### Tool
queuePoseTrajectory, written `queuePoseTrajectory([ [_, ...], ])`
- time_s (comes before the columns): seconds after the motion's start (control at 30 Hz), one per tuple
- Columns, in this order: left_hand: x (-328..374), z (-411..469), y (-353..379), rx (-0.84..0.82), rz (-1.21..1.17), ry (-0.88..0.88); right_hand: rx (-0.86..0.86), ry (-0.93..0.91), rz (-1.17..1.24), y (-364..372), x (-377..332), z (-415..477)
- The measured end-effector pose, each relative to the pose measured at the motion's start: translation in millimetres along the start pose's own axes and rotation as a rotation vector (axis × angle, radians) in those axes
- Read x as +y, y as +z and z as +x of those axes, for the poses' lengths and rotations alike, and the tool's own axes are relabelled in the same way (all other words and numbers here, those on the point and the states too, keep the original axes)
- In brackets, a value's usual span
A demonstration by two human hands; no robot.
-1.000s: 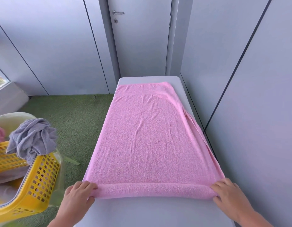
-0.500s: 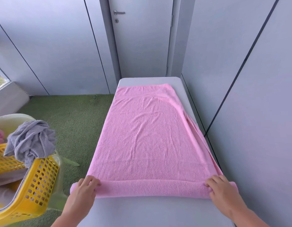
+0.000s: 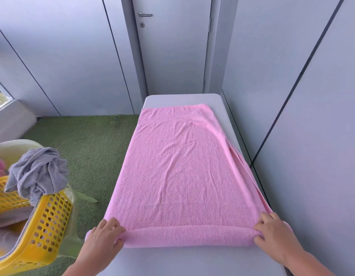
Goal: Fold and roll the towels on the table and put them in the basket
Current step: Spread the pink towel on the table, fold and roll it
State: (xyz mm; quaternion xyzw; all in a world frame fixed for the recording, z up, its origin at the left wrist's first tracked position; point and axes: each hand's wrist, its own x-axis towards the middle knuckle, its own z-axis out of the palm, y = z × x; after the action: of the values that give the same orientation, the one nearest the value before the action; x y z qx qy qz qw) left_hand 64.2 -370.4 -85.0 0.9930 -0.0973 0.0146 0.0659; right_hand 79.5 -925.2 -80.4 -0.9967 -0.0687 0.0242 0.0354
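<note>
A yellow lattice-walled plastic basket (image 3: 51,222) carries a crumpled grey towel (image 3: 39,172) on its rim. The left grip (image 3: 105,238) clasps the rolled near end of the pink terry towel (image 3: 182,176), otherwise flat along the smooth grey tabletop (image 3: 192,259). The right grip (image 3: 276,234) clasps the roll's other end.

No legible text, labels, brands, numbers or signs in the head view. Surfaces checked: pink towel (image 3: 180,176), yellow basket (image 3: 51,222), grey cloth (image 3: 39,172), door (image 3: 172,46). None carries a readable marking.
</note>
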Motion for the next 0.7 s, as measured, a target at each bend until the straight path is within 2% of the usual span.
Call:
queuePoseTrajectory([
  [0.13, 3.1, 7.8, -1.9, 0.046, -0.066, -0.056, -0.026, 0.098, 0.114, -4.2, -8.0, 7.7],
  [0.23, 1.7, 9.3, 1.9, 0.006, -0.078, -0.004, -0.053, 0.009, 0.166, -0.3, -8.2, 8.2],
  [0.33, 1.6, 6.9, 2.8, -0.088, -0.077, 0.000, -0.085, -0.071, 0.118, 7.6, -2.2, 5.5],
  [0.4, 4.9, 7.0, 0.3, -0.119, -0.057, 0.008, -0.095, -0.055, 0.115, 6.0, -3.9, 4.7],
  [0.57, 8.0, 6.5, -2.3, -0.052, -0.010, 0.045, -0.102, -0.054, 0.007, -20.4, -12.5, 4.9],
  [0.7, 8.3, 8.3, -1.1, 0.009, 0.003, 0.043, -0.076, -0.028, 0.073, -20.0, -16.0, 8.0],
])
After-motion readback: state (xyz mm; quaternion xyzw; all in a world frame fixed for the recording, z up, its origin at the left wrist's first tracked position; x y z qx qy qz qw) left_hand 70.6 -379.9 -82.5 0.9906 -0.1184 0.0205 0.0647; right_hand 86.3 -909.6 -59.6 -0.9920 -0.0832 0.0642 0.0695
